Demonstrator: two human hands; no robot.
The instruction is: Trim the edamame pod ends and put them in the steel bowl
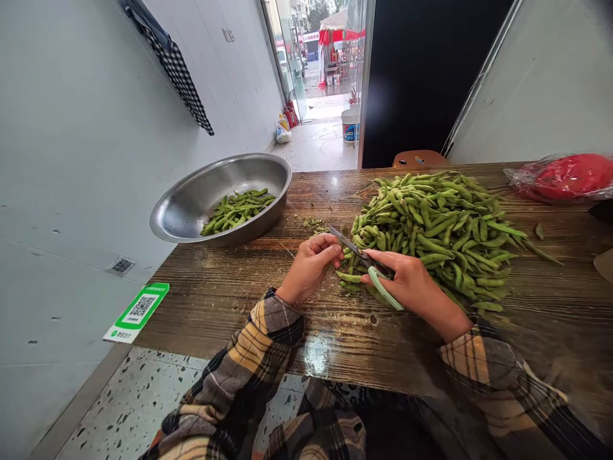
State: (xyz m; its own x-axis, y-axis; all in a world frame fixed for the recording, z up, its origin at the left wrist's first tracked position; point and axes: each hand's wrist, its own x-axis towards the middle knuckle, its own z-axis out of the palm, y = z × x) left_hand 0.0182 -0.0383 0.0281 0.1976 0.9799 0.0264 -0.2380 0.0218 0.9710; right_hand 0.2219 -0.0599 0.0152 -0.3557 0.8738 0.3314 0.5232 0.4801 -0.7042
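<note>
My right hand (407, 284) grips a pair of scissors (357, 249) with pale green handles, the blades pointing up and left. Beside the blades, my left hand (311, 265) is closed in a pinch; whatever lies between its fingertips is hidden. A big heap of green soybean pods (435, 236) rises just beyond and to the right of my right hand. A few pods lie under the scissors. Small trimmings (315, 225) are scattered on the wood past my left hand. At the left, a steel basin (184, 207) contains a smaller amount of pods.
The dark wooden table (215, 281) carries a red item in clear plastic (569, 179) at the far right. A green QR-code card (138, 313) sits at its left edge. Behind stand an orange-brown stool (416, 158), a white bucket (350, 124) and an open glass door.
</note>
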